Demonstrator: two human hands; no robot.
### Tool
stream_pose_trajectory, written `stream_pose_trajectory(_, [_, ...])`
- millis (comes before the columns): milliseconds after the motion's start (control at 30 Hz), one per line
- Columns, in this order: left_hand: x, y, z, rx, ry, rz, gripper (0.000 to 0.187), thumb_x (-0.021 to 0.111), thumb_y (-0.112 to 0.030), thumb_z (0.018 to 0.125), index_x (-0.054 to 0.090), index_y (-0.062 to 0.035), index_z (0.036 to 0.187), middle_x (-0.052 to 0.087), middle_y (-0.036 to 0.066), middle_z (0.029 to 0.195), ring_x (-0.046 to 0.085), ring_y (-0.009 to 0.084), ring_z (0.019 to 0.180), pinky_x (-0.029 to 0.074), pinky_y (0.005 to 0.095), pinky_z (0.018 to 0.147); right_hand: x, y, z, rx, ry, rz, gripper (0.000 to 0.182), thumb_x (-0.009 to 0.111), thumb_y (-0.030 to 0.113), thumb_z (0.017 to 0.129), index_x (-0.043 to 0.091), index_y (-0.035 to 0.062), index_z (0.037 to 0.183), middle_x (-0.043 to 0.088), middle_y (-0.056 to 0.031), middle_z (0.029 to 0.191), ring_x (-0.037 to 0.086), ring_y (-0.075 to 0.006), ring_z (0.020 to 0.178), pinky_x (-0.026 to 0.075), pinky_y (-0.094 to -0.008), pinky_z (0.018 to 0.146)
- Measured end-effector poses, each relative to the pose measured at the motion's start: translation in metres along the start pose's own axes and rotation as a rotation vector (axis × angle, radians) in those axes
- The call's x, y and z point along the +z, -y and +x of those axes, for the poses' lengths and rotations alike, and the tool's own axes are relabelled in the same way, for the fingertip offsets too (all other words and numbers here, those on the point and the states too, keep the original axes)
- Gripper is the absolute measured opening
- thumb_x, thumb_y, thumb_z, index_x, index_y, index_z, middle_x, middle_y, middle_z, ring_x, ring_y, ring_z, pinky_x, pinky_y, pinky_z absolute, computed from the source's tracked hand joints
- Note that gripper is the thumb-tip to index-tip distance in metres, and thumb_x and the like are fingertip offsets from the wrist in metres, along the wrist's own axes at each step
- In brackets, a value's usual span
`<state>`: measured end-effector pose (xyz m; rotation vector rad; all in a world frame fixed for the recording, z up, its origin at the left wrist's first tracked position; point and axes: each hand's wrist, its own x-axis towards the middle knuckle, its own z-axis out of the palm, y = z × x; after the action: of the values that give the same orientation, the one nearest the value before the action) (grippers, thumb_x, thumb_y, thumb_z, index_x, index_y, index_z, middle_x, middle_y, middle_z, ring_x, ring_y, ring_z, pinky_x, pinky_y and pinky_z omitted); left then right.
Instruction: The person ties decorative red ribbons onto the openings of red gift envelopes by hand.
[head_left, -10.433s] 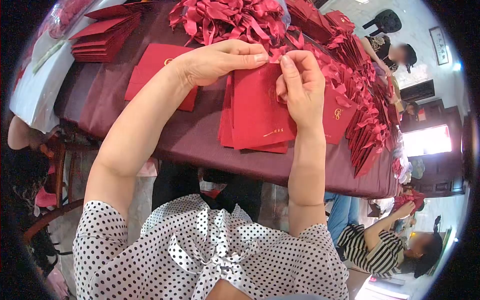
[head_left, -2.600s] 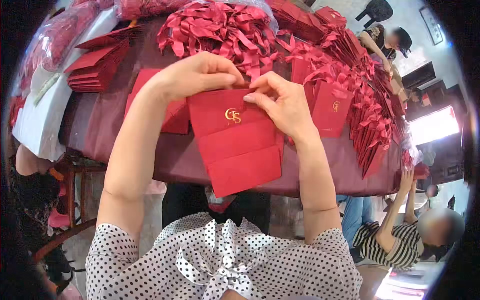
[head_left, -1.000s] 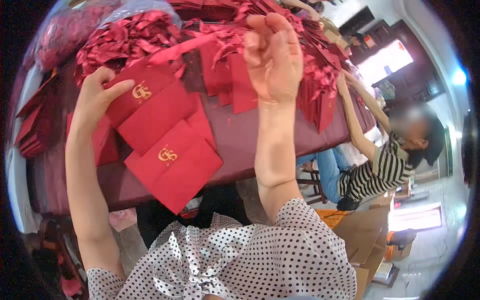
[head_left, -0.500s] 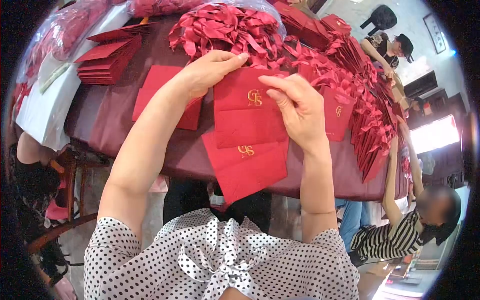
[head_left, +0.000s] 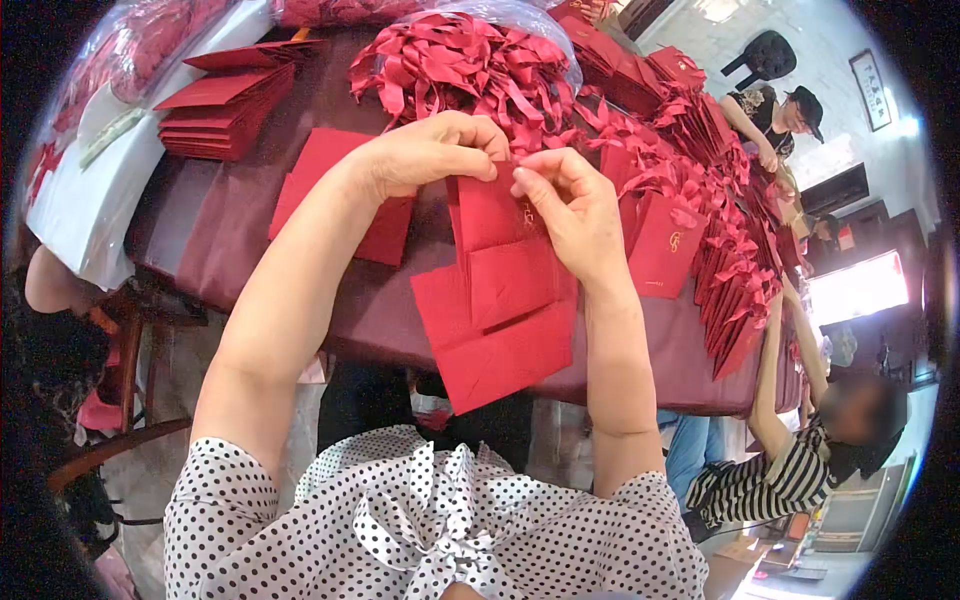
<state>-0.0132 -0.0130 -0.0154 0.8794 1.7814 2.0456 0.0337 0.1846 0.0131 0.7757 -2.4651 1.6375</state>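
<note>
A flat red paper gift bag (head_left: 500, 275) with gold lettering hangs turned at an angle in front of me. My left hand (head_left: 440, 152) pinches its top edge, thumb and fingers together. Close beside it, my right hand (head_left: 580, 215) is closed on the same edge, fingertips almost touching the left ones. Whether a ribbon is between the fingertips cannot be made out. Below the held bag, another red gift bag (head_left: 500, 372) lies at the table edge, partly covered. Behind my hands is a heap of red ribbons (head_left: 465, 60).
More flat bags (head_left: 340, 190) lie left of my hands, with a folded stack (head_left: 220, 120) farther left. On the right are ribboned bags (head_left: 668, 245) in overlapping rows. A person in stripes (head_left: 770, 475) reaches over the dark red tablecloth (head_left: 380, 320); another person (head_left: 780, 125) is farther back.
My hands have come together at the bag's top edge. The bag has turned from facing me to an angled, narrower view.
</note>
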Motion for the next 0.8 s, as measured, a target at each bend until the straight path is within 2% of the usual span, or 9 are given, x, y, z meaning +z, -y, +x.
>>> stream_pose_trajectory(200, [-0.009, -0.008, -0.003, 0.077, 0.195, -0.101, 0.014, 0.062, -0.011, 0.077, 0.06, -0.005, 0.089, 0.058, -0.004, 0.082, 0.05, 0.0043, 0.079, 0.038, 0.0193, 0.074, -0.005, 0.001, 0.0, -0.087, -0.051, -0.089, 0.011, 0.058, 0.007, 0.089, 0.061, 0.0, 0.097, 0.061, -0.0013, 0.083, 0.056, -0.0059, 0.073, 0.044, -0.0191, 0.069])
stream_pose_trajectory(300, [-0.004, -0.014, -0.004, 0.066, 0.14, -0.106, 0.012, 0.062, -0.012, 0.079, 0.061, -0.0049, 0.089, 0.058, -0.004, 0.082, 0.05, 0.0043, 0.079, 0.039, 0.0197, 0.075, -0.005, 0.001, -0.001, -0.17, -0.103, -0.21, 0.01, 0.059, 0.008, 0.089, 0.062, 0.0009, 0.095, 0.06, 0.0006, 0.079, 0.054, -0.0044, 0.07, 0.043, -0.0185, 0.064])
stream_pose_trajectory(467, [-0.003, -0.012, -0.003, 0.112, 0.104, -0.053, 0.015, 0.065, -0.02, 0.084, 0.06, -0.006, 0.083, 0.056, -0.006, 0.08, 0.048, 0.0026, 0.078, 0.038, 0.0197, 0.074, -0.003, 0.003, -0.005, -0.116, -0.107, -0.231, 0.009, 0.061, 0.008, 0.087, 0.063, 0.001, 0.094, 0.058, 0.0019, 0.072, 0.052, -0.0031, 0.066, 0.042, -0.019, 0.058])
stream_pose_trajectory(533, [-0.001, -0.015, -0.005, 0.063, 0.071, 0.007, 0.022, 0.066, -0.025, 0.081, 0.054, -0.0067, 0.077, 0.055, 0.002, 0.096, 0.049, 0.0091, 0.092, 0.036, 0.0239, 0.084, -0.003, 0.006, -0.006, -0.132, -0.116, -0.284, 0.01, 0.062, 0.007, 0.086, 0.063, 0.0006, 0.093, 0.059, 0.0006, 0.074, 0.053, -0.004, 0.064, 0.042, -0.0206, 0.057])
stream_pose_trajectory(567, [-0.001, -0.014, -0.004, 0.067, 0.078, 0.009, 0.021, 0.064, -0.024, 0.083, 0.054, -0.0067, 0.077, 0.056, 0.001, 0.094, 0.049, 0.0086, 0.09, 0.036, 0.0234, 0.082, -0.004, 0.009, -0.006, -0.13, -0.121, -0.283, 0.01, 0.062, 0.007, 0.086, 0.063, 0.0006, 0.093, 0.059, 0.0006, 0.074, 0.053, -0.004, 0.064, 0.042, -0.0206, 0.057])
stream_pose_trajectory(633, [0.0, -0.013, -0.003, 0.058, 0.086, 0.019, 0.02, 0.064, -0.022, 0.083, 0.054, -0.0066, 0.077, 0.056, 0.001, 0.094, 0.049, 0.0084, 0.09, 0.037, 0.0231, 0.082, -0.005, 0.013, -0.007, -0.271, -0.122, -0.47, 0.009, 0.063, 0.004, 0.082, 0.062, 0.0003, 0.091, 0.061, -0.0047, 0.077, 0.057, -0.012, 0.064, 0.045, -0.0252, 0.058])
stream_pose_trajectory(667, [0.0, -0.013, -0.003, 0.05, 0.088, 0.029, 0.019, 0.064, -0.021, 0.084, 0.054, -0.0064, 0.077, 0.056, 0.001, 0.093, 0.049, 0.0082, 0.089, 0.037, 0.0227, 0.081, -0.005, 0.016, -0.006, -0.278, -0.125, -0.472, 0.009, 0.063, 0.004, 0.082, 0.062, 0.0003, 0.091, 0.061, -0.0047, 0.077, 0.057, -0.012, 0.064, 0.045, -0.0252, 0.058])
stream_pose_trajectory(767, [0.001, -0.012, -0.003, 0.038, 0.074, 0.035, 0.018, 0.062, -0.019, 0.085, 0.053, -0.0058, 0.078, 0.054, -0.001, 0.089, 0.047, 0.0066, 0.086, 0.037, 0.0214, 0.078, 0.002, 0.021, -0.007, -0.395, -0.14, -0.701, 0.008, 0.061, 0.003, 0.079, 0.06, 0.0006, 0.085, 0.057, -0.0141, 0.079, 0.057, -0.0295, 0.073, 0.047, -0.0342, 0.064])
stream_pose_trajectory(800, [0.001, -0.012, -0.003, 0.054, 0.082, 0.06, 0.017, 0.062, -0.019, 0.085, 0.052, -0.0056, 0.079, 0.053, -0.002, 0.087, 0.047, 0.006, 0.085, 0.037, 0.0209, 0.077, 0.004, 0.021, -0.005, -0.394, -0.142, -0.701, 0.008, 0.061, 0.003, 0.079, 0.06, 0.0006, 0.085, 0.057, -0.0141, 0.079, 0.057, -0.0295, 0.073, 0.047, -0.0342, 0.064])
